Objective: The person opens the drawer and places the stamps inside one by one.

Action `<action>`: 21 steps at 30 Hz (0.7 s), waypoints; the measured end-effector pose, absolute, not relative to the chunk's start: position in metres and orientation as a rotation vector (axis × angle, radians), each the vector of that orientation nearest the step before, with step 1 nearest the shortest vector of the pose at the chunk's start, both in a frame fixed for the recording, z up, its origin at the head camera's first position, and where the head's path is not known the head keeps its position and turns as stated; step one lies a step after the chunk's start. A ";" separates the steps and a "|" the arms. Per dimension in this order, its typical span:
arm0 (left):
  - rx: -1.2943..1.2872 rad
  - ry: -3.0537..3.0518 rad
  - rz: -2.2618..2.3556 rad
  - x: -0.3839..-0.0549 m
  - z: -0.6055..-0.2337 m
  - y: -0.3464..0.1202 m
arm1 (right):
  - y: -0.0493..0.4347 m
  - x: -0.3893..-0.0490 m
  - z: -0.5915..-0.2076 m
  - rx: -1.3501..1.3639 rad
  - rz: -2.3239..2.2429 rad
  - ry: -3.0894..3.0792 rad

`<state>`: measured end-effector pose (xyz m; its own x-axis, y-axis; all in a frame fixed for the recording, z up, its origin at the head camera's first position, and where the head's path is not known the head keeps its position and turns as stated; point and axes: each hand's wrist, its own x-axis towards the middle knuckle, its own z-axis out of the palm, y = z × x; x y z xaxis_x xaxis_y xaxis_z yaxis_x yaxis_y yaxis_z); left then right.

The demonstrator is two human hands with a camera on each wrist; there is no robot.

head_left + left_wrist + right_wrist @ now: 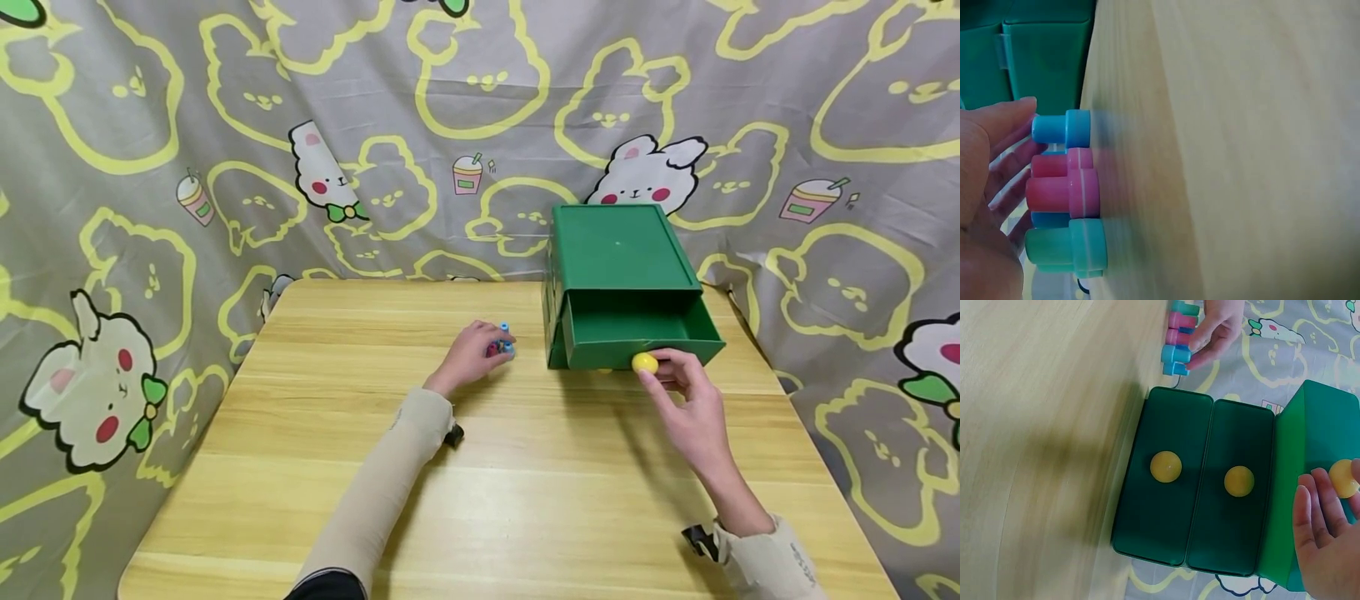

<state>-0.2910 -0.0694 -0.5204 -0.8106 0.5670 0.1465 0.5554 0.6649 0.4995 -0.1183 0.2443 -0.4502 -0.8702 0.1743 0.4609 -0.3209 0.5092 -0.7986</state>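
In the head view my right hand (693, 412) pinches the round yellow knob (643, 363) of the top drawer (596, 357), which is pulled out of a green cabinet (622, 246). No objects show inside that drawer. My left hand (467, 357) curves loosely around several small plastic pieces on the table to the cabinet's left. In the left wrist view these have narrow tops and wider bases: blue (1050, 130), pink (1054, 194) and teal (1054, 245). The thumb is close beside the blue one; whether it touches cannot be told.
Two lower drawers with yellow knobs (1166, 467) are closed in the right wrist view. The cabinet stands at the back right of the wooden table (540, 500). A grey patterned curtain (390, 75) hangs behind and around the table.
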 end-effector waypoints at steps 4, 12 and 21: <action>0.959 2.886 0.800 -0.293 -0.524 -0.067 | 0.244 -0.118 -0.450 0.119 1.345 -2.262; 0.970 2.905 0.788 -0.292 -0.525 -0.062 | 0.244 -0.118 -0.451 0.120 1.353 -2.259; 0.995 2.895 0.833 -0.292 -0.525 -0.062 | 0.244 -0.118 -0.451 0.122 1.344 -2.256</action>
<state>-0.2918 -0.0617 -0.5248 -0.8030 0.5638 0.1932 0.5802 0.6655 0.4695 -0.1180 0.2442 -0.4514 -0.8674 0.1764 0.4653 -0.3250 0.5071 -0.7982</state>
